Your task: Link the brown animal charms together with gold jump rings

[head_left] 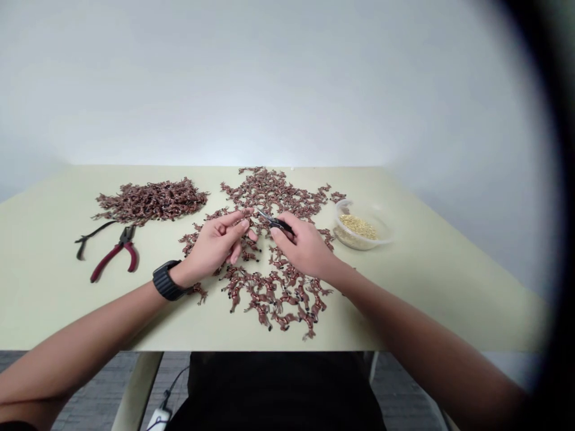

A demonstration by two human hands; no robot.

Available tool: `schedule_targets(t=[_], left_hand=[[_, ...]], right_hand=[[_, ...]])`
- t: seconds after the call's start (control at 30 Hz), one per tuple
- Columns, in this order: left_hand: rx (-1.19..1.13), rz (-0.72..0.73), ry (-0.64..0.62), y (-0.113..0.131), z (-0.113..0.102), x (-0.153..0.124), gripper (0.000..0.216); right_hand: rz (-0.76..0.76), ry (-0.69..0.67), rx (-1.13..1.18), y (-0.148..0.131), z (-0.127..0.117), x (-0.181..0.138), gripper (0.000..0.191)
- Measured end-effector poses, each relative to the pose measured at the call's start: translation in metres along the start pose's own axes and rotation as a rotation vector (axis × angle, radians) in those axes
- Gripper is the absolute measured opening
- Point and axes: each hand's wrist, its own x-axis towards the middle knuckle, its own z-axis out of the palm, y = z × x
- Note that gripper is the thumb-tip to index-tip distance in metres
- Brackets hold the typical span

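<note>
My left hand [214, 244], with a black watch [167, 280] on the wrist, pinches a small brown figure [245, 213] between thumb and fingers above the table. My right hand [305, 245] is closed on small black-handled pliers [275, 222], their tip pointing at that figure. Both hands hover over a spread of several small brown animal-shaped figures [278, 293] lying across the middle of the pale green table [426, 287].
A denser heap of the same brown figures [153, 200] lies at the back left. Red-handled pliers [114, 253] and a black tool [92, 235] lie at the left. A clear plastic bowl [362, 230] of small gold pieces stands at the right.
</note>
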Motion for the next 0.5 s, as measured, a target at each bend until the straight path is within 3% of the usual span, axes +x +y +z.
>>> schedule_targets(t=[0.2,0.4,0.5], left_hand=[[-0.171,-0.068,-0.043,0.0016,-0.0026,0.0017,0.055],[-0.175,-0.065,-0.053,0.0053,-0.0003,-0.0001,0.052],[-0.06,-0.005,-0.029,0.0042,0.0018,-0.0031,0.056]], right_hand=[[-0.144,-0.004,-0.22,0.0055,-0.0015,0.002,0.024],[-0.144,-0.02,-0.24,0.0076,-0.0003,0.0014,0.025],[-0.092,-0.043,-0.171,0.0037,0.0014,-0.001,0.025]])
